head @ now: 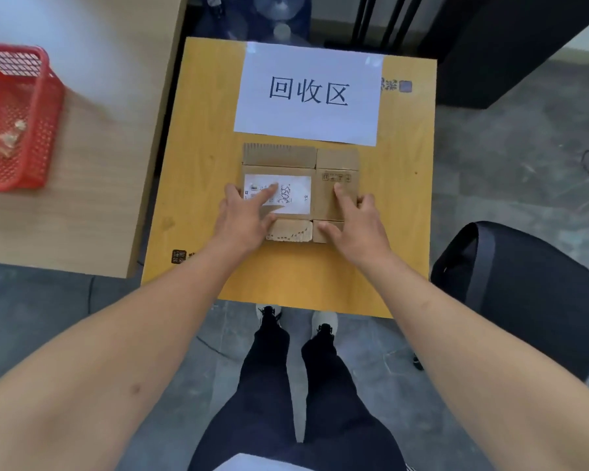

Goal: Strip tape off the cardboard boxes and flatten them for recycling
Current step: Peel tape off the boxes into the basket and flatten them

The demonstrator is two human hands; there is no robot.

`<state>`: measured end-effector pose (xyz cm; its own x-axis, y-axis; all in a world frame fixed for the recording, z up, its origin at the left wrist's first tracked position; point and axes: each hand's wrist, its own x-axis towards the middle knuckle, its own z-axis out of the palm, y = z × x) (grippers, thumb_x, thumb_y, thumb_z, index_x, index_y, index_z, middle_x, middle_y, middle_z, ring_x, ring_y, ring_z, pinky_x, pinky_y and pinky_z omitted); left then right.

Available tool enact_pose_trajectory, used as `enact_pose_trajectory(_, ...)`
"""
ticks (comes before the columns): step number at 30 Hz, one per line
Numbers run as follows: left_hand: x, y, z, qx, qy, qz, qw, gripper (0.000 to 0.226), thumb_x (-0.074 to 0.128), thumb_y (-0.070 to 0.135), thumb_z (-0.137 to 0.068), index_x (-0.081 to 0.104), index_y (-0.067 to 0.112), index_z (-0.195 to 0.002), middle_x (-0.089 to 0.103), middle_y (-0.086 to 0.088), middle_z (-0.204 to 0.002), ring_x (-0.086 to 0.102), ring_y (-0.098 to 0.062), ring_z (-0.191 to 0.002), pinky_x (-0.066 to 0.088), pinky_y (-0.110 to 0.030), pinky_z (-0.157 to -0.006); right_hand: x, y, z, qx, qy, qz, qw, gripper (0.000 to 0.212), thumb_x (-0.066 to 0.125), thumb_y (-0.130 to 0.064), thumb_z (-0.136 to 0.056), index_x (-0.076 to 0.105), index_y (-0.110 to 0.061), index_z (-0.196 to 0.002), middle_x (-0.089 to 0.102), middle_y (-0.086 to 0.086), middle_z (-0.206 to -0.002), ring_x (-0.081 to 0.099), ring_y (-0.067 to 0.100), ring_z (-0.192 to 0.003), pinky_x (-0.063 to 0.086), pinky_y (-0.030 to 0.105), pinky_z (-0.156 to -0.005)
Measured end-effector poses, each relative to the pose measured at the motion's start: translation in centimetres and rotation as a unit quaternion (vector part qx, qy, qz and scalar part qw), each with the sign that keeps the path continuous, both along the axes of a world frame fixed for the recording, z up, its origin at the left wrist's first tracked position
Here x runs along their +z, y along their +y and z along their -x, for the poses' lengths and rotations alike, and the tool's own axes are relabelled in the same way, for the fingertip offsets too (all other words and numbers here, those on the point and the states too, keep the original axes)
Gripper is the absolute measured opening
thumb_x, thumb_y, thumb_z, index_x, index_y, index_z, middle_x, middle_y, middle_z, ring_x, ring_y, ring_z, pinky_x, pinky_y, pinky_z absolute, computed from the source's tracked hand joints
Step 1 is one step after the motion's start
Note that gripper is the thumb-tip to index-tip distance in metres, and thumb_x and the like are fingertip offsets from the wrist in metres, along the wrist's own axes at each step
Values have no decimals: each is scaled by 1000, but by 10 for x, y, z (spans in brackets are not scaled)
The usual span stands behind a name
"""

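A small flattened cardboard box (pixel 334 158) lies flat on a larger yellow-brown cardboard sheet (pixel 198 137), its flaps spread at the far and near sides. A white shipping label (pixel 295 198) covers its left panel. My left hand (pixel 245 215) presses down on the label panel with straight fingers. My right hand (pixel 357 219) presses the right panel the same way, thumb near the front flap.
A white paper sign (pixel 308 93) with printed characters is taped at the far end of the yellow sheet. A red plastic basket (pixel 45 130) holding crumpled tape sits on the wooden table (pixel 82 215) to the left. A black chair (pixel 524 294) stands at the right.
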<state>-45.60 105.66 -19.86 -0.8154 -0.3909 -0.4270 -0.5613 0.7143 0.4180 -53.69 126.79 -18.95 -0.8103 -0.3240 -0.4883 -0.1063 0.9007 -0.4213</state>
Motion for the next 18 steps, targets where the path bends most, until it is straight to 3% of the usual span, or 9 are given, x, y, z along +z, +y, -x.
enact_pose_trajectory(5, -9, -2, 17, -31, 2, 57, 998, 50, 56, 35, -103, 42, 51, -149, 19, -13, -155, 28, -37, -135, 35, -47, -113, 0, -17, 13, 24, 28, -87, 996, 76, 66, -56, -93, 29, -32, -155, 29, 14, -143, 48, 39, -119, 47, 44, -94)
enact_pose_trajectory(7, -12, -4, 22, -76, 9, 109, 991, 51, 57, 32, -102, 42, 47, -149, 16, -13, -160, 24, -39, -139, 30, -47, -114, 3, -26, 14, 71, 100, -155, 980, 74, 67, -64, -89, 42, -25, -146, 31, 15, -148, 43, 38, -124, 43, 42, -97)
enact_pose_trajectory(9, -16, -2, 25, -120, 16, 144, 982, 51, 55, 28, -103, 41, 39, -152, 19, -12, -164, 21, -36, -146, 22, -47, -118, 4, -34, 18, 103, 129, -162, 973, 70, 73, -60, -85, 51, -18, -136, 32, 13, -151, 39, 37, -130, 42, 40, -100)
enact_pose_trajectory(11, -18, 1, 27, -128, 8, 124, 984, 52, 51, 23, -105, 38, 32, -155, 19, -10, -167, 18, -31, -151, 29, -47, -116, 4, -41, 23, 102, 88, -124, 983, 67, 81, -46, -84, 50, -14, -134, 40, 11, -145, 43, 35, -131, 47, 41, -96)
enact_pose_trajectory(14, -12, -4, 31, -145, -1, 123, 982, 50, 55, 21, -103, 42, 28, -150, 24, -10, -163, 26, -31, -145, 48, -45, -94, 3, -45, 25, 103, 74, -109, 986, 70, 85, -35, -82, 47, -18, -139, 46, 11, -138, 47, 36, -127, 50, 42, -87)
enact_pose_trajectory(18, 8, -10, 43, -182, -51, 139, 972, 44, 58, 30, -101, 47, 27, -144, 40, -10, -147, 46, -33, -125, 50, -45, -87, 4, -43, 19, 102, 55, -101, 988, 51, 71, -27, -94, 50, -22, -140, 43, 10, -143, 43, 35, -135, 51, 43, -87)
